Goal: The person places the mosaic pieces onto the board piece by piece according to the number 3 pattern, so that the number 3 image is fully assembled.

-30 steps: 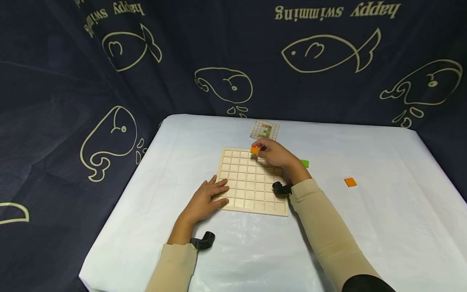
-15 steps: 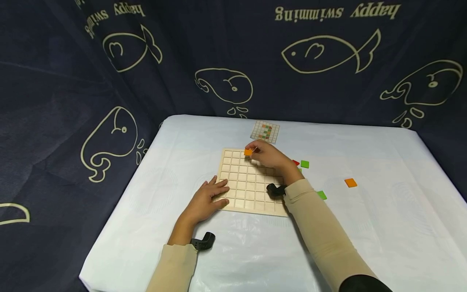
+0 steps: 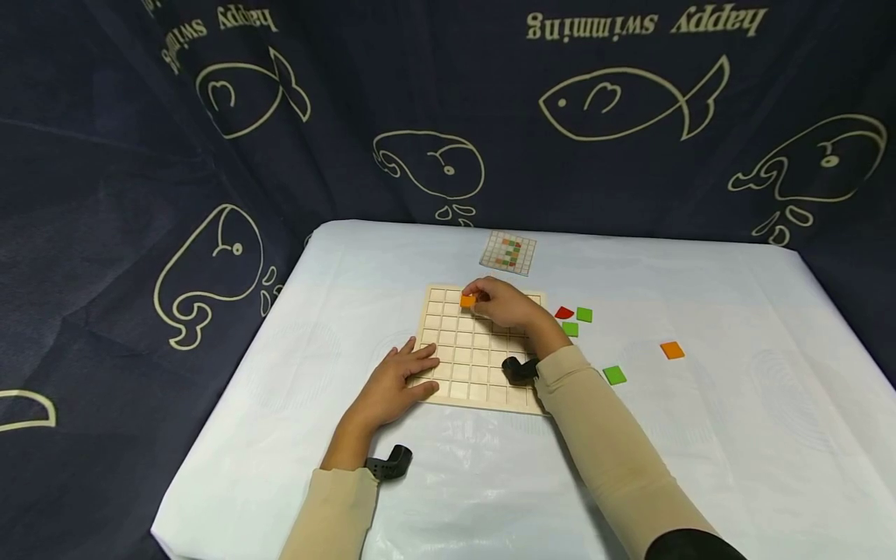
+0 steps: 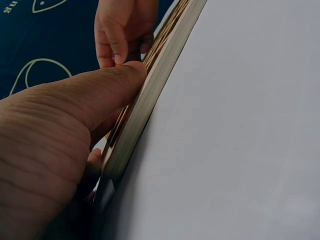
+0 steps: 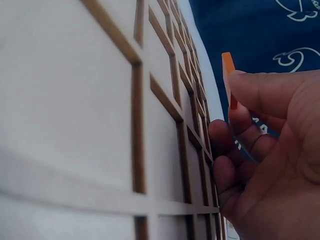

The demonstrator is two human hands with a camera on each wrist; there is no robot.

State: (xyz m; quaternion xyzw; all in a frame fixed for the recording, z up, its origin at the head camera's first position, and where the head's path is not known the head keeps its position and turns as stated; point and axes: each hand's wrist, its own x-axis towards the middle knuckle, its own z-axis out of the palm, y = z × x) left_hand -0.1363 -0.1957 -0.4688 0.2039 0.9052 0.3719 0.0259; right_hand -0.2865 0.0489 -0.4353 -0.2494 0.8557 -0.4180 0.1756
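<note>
A wooden grid board (image 3: 465, 354) lies on the white table. My right hand (image 3: 507, 303) pinches an orange square tile (image 3: 467, 301) between thumb and fingers over the board's far rows. In the right wrist view the orange tile (image 5: 229, 80) is seen edge-on, tilted up off the grid. Spread over the board's left edge is my left hand (image 3: 397, 385), its fingers straight and resting on the wood. The left wrist view shows the left thumb (image 4: 107, 90) along the board's side (image 4: 150, 95).
Beyond the board lies a pattern card (image 3: 507, 253) with coloured squares. To the right are a red quarter-round tile (image 3: 564, 313), several green square tiles (image 3: 614, 376) and another orange tile (image 3: 672, 350). A dark curtain (image 3: 448, 101) hangs behind the table.
My right hand has moved left and slightly nearer over the board, carrying the orange tile. The red and green tiles at the right have come into sight. My left hand has stayed put.
</note>
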